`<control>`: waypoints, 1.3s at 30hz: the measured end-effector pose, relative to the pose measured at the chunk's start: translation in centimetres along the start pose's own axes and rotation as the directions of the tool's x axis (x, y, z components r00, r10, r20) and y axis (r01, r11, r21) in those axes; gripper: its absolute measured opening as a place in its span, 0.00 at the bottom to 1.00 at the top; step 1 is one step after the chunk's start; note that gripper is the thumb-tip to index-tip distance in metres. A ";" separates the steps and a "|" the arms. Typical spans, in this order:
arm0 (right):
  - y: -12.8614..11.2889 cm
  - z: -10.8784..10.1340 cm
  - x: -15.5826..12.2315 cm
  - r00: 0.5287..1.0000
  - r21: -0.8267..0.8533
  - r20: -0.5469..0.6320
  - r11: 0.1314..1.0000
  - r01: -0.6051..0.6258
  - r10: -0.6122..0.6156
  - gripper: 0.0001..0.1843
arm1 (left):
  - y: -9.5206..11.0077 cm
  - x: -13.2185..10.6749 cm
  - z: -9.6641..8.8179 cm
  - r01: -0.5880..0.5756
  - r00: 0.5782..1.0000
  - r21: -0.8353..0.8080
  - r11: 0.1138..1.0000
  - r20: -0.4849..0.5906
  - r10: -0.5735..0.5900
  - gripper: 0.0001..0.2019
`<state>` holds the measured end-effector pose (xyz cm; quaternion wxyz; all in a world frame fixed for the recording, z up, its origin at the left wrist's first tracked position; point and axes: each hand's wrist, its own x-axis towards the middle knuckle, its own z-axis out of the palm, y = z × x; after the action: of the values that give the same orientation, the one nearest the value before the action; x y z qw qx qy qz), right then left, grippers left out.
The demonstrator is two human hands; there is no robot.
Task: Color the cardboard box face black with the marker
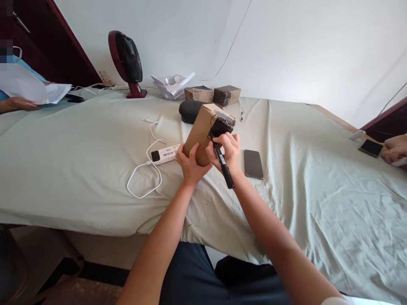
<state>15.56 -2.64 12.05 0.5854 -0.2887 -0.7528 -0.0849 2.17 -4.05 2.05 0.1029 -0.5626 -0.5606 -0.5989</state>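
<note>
A brown cardboard box (197, 134) is tilted up off the cloth, with dark scribbled marks along its top end. My left hand (192, 164) grips the box low on its left side, thumb and fingers wrapped round it. In my right hand (229, 149) is a black marker pen (223, 165), its tip against the blackened end of the box. Part of the marked face is hidden by my right fingers. A dark phone (253, 164) lies flat on the cloth just right of my right hand.
Behind the box sit a black case (189, 111) and two cardboard boxes (199, 94). A white power strip (167, 154) with a looped cable (144, 195) lies left. Farther back stand a fan (129, 59) and a plastic basket (171, 89). Another person's hand (23, 103) holds papers at far left.
</note>
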 end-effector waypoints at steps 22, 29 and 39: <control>-0.5 -0.4 1.0 0.997 -0.014 -0.063 0.998 0.053 -0.054 0.07 | -0.1 0.1 -0.3 -0.096 0.994 0.093 0.991 -0.052 0.101 0.42; -0.6 -0.7 0.9 0.996 -0.013 -0.070 0.998 0.055 -0.056 0.04 | -0.5 0.1 -0.2 -0.033 0.999 0.047 0.998 -0.041 0.035 0.43; 0.8 -2.9 2.1 0.973 0.082 -0.231 0.997 -0.006 0.025 0.10 | -2.3 -0.4 1.3 0.254 0.921 -0.308 0.917 0.366 -0.133 0.54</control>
<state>18.10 -2.59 14.73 0.6812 -0.2589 -0.6797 -0.0829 1.32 -2.41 0.05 -0.1567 -0.6069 -0.5081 -0.5907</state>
